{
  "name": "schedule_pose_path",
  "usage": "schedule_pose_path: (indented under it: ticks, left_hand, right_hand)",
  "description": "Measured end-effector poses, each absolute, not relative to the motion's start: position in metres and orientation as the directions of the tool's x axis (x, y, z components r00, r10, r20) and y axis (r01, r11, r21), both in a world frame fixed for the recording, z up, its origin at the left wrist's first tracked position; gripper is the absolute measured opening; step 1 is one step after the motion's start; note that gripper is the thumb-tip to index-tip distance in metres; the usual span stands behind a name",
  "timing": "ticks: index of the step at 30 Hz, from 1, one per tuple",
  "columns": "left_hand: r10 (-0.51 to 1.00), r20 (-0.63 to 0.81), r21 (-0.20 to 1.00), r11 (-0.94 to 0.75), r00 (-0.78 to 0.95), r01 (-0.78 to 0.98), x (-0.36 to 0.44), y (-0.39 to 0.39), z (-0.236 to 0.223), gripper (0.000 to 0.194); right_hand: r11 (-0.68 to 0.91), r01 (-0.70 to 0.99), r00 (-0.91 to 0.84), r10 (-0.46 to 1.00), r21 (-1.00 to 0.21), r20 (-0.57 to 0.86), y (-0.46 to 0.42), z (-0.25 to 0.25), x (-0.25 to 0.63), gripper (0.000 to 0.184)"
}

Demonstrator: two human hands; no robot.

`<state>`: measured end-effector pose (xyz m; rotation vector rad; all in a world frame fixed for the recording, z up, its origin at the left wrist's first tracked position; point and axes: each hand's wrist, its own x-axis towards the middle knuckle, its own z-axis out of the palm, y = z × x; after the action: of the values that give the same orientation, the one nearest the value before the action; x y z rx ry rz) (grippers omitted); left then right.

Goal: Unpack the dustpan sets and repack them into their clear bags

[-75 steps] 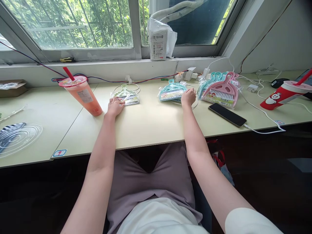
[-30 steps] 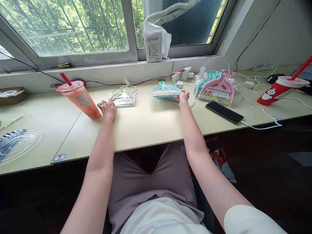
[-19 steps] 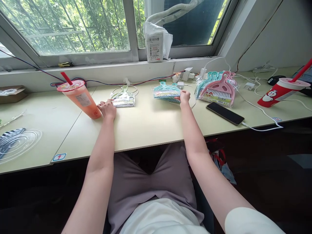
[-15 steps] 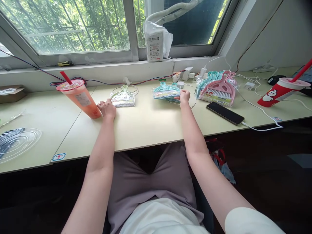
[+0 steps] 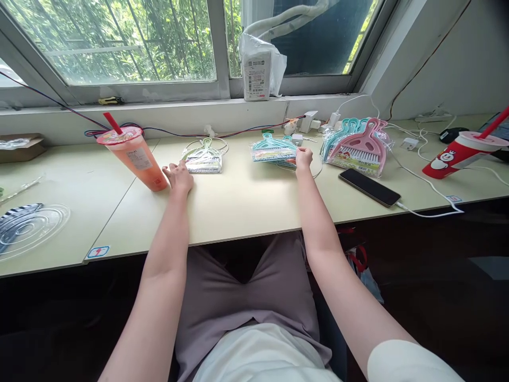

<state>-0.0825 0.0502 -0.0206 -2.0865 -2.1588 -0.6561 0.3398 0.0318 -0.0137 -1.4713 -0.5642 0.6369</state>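
Observation:
My right hand [image 5: 304, 159] is closed on the right edge of a blue dustpan-and-brush set [image 5: 274, 149] in clear plastic wrap. Its near edge looks slightly raised off the table. My left hand [image 5: 178, 178] rests on the table with fingers apart, between a pale green wrapped dustpan-and-brush set [image 5: 204, 158] and a cup of orange-pink drink [image 5: 137, 162]. The index fingertip is at the green set's left edge; whether it touches is unclear. Farther right, several wrapped sets lie in a pile, a pink dustpan-and-brush set [image 5: 360, 146] on top.
A black phone [image 5: 369, 187] on a white cable lies right of my right hand. Beyond it stands a tilted red cup [image 5: 449, 156]. Chargers [image 5: 308, 122] and wires run along the wall. A clear round plastic piece [image 5: 35, 228] lies at left, and an open cardboard box [image 5: 24, 148] behind it.
My left hand has slid left off the green set to its edge. My right hand has taken hold of the blue set's edge and shifted it slightly left. The camera has swayed a little.

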Motion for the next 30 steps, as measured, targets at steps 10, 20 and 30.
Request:
schedule_pose_path:
  ticks: [10,20,30]
  left_hand:
    - [0.910,0.403,0.381,-0.073,-0.095,0.922,-0.083,0.055,-0.029,0.056]
    - [0.837,0.547,0.292,-0.191,0.000,0.937,-0.078,0.051,-0.019,0.048]
    - [0.906,0.325,0.285,-0.366,0.270,0.886,-0.059,0.049,-0.018,0.024]
  right_hand:
    - [0.010,-0.055,0.712,0.701,-0.998,-0.032,0.035,-0.017,0.342,0.017]
    - [-0.010,-0.061,0.710,0.703,-0.998,-0.050,0.032,-0.013,0.341,0.016]
    - [-0.009,-0.079,0.712,0.699,-0.997,-0.062,0.030,-0.013,0.340,0.015]
